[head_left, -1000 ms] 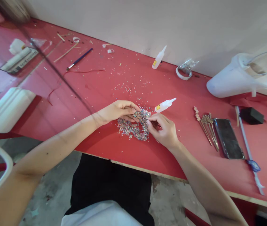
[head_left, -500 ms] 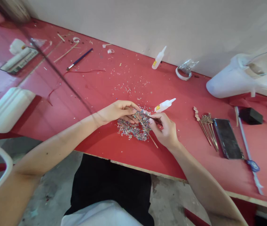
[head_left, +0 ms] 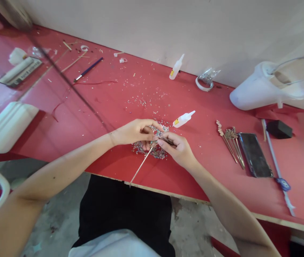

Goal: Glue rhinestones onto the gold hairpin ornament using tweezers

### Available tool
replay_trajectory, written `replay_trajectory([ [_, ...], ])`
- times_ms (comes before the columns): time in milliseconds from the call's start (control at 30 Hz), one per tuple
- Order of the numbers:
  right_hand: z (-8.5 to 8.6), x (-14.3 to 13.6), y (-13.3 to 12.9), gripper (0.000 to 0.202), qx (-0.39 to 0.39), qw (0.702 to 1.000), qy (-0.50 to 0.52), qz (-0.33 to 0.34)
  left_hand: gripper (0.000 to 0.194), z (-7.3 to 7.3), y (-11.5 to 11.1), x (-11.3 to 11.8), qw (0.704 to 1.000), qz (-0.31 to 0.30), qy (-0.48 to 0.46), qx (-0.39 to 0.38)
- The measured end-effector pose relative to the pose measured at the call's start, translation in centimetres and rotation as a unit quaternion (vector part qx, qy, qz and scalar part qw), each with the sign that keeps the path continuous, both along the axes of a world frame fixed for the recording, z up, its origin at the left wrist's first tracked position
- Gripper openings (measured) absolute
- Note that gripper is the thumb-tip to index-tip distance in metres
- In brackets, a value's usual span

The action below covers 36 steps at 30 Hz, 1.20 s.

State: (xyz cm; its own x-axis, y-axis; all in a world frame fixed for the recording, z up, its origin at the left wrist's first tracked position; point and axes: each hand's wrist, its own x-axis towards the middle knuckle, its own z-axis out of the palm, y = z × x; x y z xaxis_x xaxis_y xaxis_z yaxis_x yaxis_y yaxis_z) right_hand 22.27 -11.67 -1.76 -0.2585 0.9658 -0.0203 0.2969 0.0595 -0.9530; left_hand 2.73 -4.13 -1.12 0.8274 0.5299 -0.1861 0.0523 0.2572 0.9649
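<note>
A slender stick with an ornate head, perhaps a hairpin (head_left: 141, 166), is held over the near side of the table, its shaft slanting down toward the person so that the tip overlaps the front edge. The left hand (head_left: 137, 132) pinches the head between thumb and fingers, presumably to steady it — the shaft hangs free, clear of the fingers. The right hand (head_left: 180, 150) grips a thin dark tool (head_left: 168, 140), probably tweezers, its end brought up to the head; the contact itself is too small to make out.

Beneath the hands lies a heap of glittering bits (head_left: 160, 154), likely kept there for short reach. A white squeeze bottle (head_left: 183, 119) lies just beyond, probably handy for the same reason, and a second bottle (head_left: 176, 67) is near the wall (head_left: 114, 21).

To the right, gold pins (head_left: 231, 133) lie beside a phone (head_left: 255, 154), with a black block (head_left: 279, 129) and a tilted white container (head_left: 251, 85) farther back. The red table (head_left: 208, 135) is strewn with specks; a paintbrush (head_left: 89, 69) lies to the left. Below — a stained grey floor (head_left: 52, 228).
</note>
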Motion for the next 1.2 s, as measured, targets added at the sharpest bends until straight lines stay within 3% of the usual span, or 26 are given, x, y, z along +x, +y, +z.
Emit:
replay_trajectory([
  [233,-0.1,0.2,0.0,0.024,-0.092,0.991,0.092,-0.011,0.027,0.4,-0.1,0.2,1.0,0.016,0.01,0.005],
  [500,0.1,0.3,0.5,0.018,-0.099,0.939,0.298,-0.139,0.025,-0.4,0.0,0.2,0.998,0.026,0.001,0.05],
  [633,0.1,0.3,0.6,0.014,-0.077,0.932,0.304,-0.179,0.027,-0.5,-0.2,0.2,0.991,0.029,0.036,0.126],
  [767,0.0,0.1,0.5,0.017,-0.086,0.929,0.307,-0.189,0.023,0.2,-0.5,0.1,0.971,-0.014,0.046,0.234],
  [1200,-0.5,-0.3,0.3,0.023,-0.11,0.946,0.271,-0.137,0.029,1.0,-1.0,0.2,0.955,0.058,0.059,0.285],
])
